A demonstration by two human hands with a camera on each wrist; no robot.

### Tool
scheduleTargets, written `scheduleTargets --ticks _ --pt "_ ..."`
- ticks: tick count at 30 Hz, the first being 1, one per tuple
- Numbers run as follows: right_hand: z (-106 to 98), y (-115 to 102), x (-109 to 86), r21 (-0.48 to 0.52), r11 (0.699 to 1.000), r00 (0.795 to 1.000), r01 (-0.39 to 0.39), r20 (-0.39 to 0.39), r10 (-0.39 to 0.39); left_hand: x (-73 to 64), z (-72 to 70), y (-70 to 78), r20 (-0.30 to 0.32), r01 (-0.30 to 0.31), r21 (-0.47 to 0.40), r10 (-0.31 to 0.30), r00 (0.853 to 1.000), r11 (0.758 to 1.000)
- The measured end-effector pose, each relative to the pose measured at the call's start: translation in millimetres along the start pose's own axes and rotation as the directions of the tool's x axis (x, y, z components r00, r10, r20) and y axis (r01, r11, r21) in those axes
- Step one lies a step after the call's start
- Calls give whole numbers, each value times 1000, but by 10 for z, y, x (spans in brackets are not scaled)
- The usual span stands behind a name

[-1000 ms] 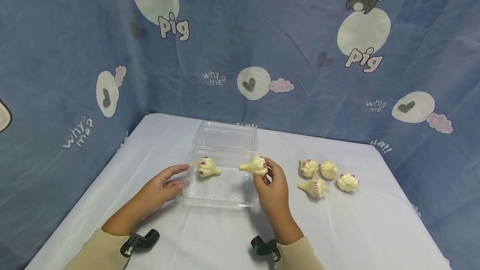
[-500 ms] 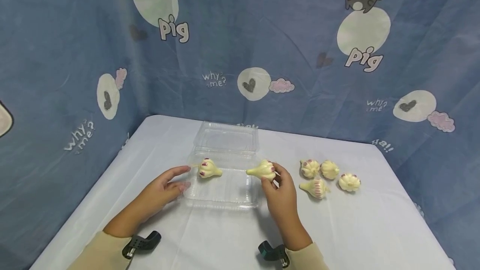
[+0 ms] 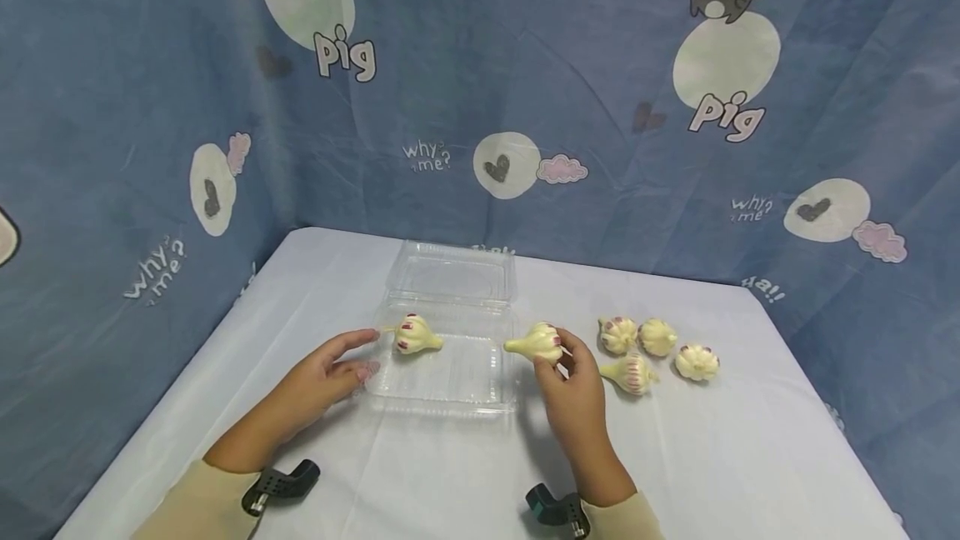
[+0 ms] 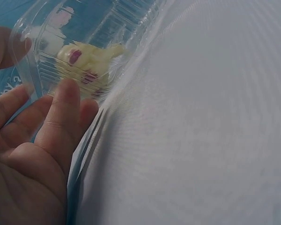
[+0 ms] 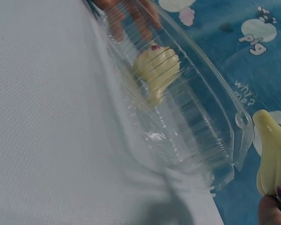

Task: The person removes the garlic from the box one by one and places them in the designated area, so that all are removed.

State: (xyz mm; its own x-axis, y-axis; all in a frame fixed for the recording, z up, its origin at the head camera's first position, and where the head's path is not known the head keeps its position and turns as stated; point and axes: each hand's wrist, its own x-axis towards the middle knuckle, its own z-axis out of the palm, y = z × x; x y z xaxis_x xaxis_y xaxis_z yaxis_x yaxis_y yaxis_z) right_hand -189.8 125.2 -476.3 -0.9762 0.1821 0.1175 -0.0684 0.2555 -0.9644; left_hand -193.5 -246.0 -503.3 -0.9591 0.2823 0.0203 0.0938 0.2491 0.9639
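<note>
A clear plastic clamshell box point(image 3: 457, 405) lies open on the table, lid folded back. Inside its left part rests a garlic bulb point(image 3: 415, 335) with purple patches, its stem pointing right. My left hand point(image 3: 318, 380) is at the box's left rim, fingers loosely extended; in the left wrist view its thumb point(image 4: 65, 101) lies against the clear side wall. With thumb and fingers my right hand point(image 3: 573, 394) pinches another garlic bulb point(image 3: 536, 342) by its root end, stem toward the box. This bulb hangs just off the box's right edge, also seen at the right wrist view's right border.
Several more garlic bulbs point(image 3: 656, 338) sit in a loose group on the white-covered table point(image 3: 750, 448), right of my right hand. The box's lid point(image 3: 450, 272) lies toward the back. A blue printed cloth point(image 3: 615, 190) rises behind and along both sides.
My right hand has drawn the held garlic bulb rightward and slightly nearer, from over the box to beyond its right edge. The left hand stays at the box's left rim.
</note>
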Motion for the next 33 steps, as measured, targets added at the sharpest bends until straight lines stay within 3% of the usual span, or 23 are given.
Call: scheduleTargets --ticks 12,24,33 --pt "-71 0 -19 22 999 999 31 -9 -31 6 -13 -8 3 15 4 -15 1000 1000" --pt "-183 -7 -56 -30 999 999 -20 -28 19 -5 -11 -4 0 8 -4 -8 1000 1000" --pt "-291 -1 -59 -71 997 999 -8 -43 5 2 -2 12 -3 21 1 -21 1000 1000"
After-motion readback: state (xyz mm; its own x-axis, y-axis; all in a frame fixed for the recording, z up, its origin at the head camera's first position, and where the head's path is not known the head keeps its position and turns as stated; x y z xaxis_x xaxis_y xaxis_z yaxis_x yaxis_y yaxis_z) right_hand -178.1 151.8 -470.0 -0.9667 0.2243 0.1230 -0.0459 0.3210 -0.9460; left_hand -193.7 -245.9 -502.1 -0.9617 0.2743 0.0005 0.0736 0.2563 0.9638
